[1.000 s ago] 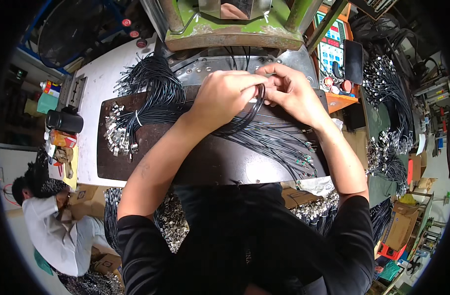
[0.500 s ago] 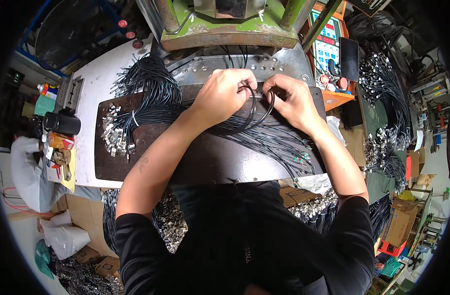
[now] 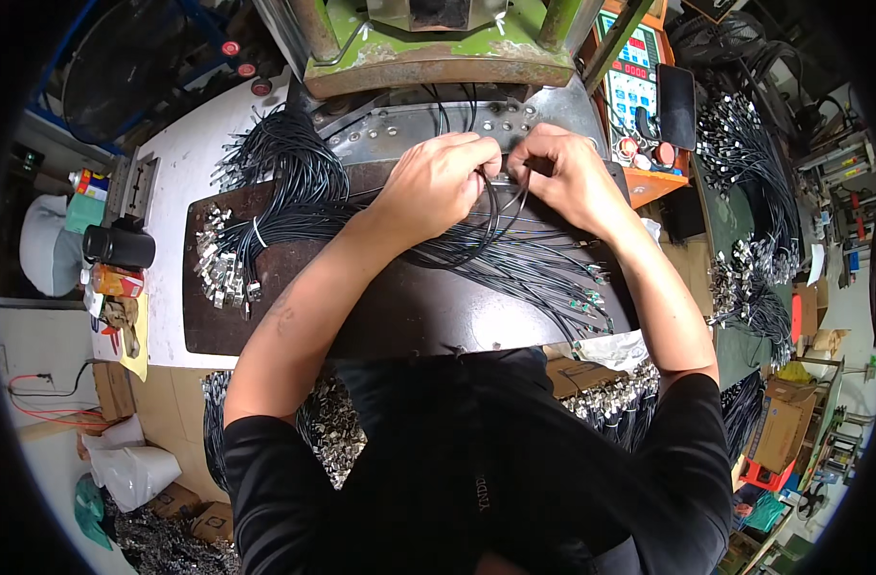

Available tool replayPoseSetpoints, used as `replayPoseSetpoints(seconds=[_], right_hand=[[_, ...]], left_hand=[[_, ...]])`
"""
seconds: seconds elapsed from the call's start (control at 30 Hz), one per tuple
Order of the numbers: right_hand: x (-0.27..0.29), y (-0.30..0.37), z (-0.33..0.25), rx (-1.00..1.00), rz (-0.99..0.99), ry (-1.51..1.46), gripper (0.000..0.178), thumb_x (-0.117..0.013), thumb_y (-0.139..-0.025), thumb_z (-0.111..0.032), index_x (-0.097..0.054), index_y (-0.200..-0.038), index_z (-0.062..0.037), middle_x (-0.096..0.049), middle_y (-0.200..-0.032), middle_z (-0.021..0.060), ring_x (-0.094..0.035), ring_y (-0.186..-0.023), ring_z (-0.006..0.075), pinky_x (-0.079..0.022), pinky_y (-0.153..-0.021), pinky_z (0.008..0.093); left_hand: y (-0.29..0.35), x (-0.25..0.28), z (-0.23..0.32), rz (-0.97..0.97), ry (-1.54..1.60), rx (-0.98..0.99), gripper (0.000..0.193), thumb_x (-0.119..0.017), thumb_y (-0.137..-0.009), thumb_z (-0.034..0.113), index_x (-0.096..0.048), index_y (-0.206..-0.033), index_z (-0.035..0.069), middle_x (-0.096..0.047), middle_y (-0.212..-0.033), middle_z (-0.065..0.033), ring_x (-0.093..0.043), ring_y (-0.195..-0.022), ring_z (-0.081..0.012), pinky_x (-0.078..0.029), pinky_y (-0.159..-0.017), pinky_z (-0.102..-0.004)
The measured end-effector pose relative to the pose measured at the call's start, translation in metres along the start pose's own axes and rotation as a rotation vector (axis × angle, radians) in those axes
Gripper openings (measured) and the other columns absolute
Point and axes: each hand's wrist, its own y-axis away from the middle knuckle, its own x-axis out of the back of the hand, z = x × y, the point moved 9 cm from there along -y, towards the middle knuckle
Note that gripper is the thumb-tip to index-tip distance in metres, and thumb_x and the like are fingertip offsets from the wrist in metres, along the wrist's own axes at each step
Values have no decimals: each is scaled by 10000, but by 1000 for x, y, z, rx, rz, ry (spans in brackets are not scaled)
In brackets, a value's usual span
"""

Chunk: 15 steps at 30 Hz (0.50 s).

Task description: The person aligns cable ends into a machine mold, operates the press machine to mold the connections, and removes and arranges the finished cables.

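Note:
Both my hands are raised over a dark brown board, close together in front of the press. My left hand (image 3: 440,184) is closed with its fingertips pinched on black cables (image 3: 489,213) that hang in loops below it. Opposite it, my right hand (image 3: 569,180) pinches the other side of a loop between thumb and fingers. The cable ends at the fingertips are hidden. Under my hands lies a bundle of black cables (image 3: 304,223), bound by a white tie (image 3: 259,232). Metal connectors (image 3: 225,264) sit at its left end; thin coloured wire ends (image 3: 583,299) fan out at its right.
A green press (image 3: 438,67) stands straight ahead over a metal plate. A second cable pile (image 3: 283,144) lies at the board's back left. On the right are a control panel (image 3: 632,86) and hanging cable bunches (image 3: 759,172). A black bottle (image 3: 119,246) stands left; another person (image 3: 50,244) is beyond.
My hands have shifted slightly, and the cable loop between them has become narrower. The person at the far left has moved farther back. The view has shifted a little.

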Motion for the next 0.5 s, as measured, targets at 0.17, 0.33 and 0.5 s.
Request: replayPoseSetpoints(seconds=[0.17, 0.33, 0.5], right_hand=[[-7, 1, -15, 32, -54, 52, 166, -666, -831, 75, -678, -981, 4, -651, -870, 15, -545, -755, 133, -452, -687, 276], [-3, -7, -17, -131, -3, -176, 230, -655, -821, 89, -656, -1027, -12, -649, -873, 19, -542, -735, 152, -450, -688, 284], [-8, -15, -41, -25, -102, -104, 322, -635, -804, 110, -645, -1098, -24, -649, -893, 25, -549, -764, 171, -462, -722, 302]], left_hand=[[7, 4, -4, 14, 50, -24, 189, -597, -785, -82, -633, -944, 13, -683, -861, -88, -536, -670, -221, -444, -630, -365], [12, 14, -12, -22, 141, 96, 203, -602, -800, -81, -662, -975, 2, -687, -870, -87, -528, -660, -215, -440, -618, -366], [22, 47, -13, 5, 169, 46, 219, -617, -851, -74, -711, -1044, -26, -710, -943, -110, -620, -714, -195, -516, -670, -338]])
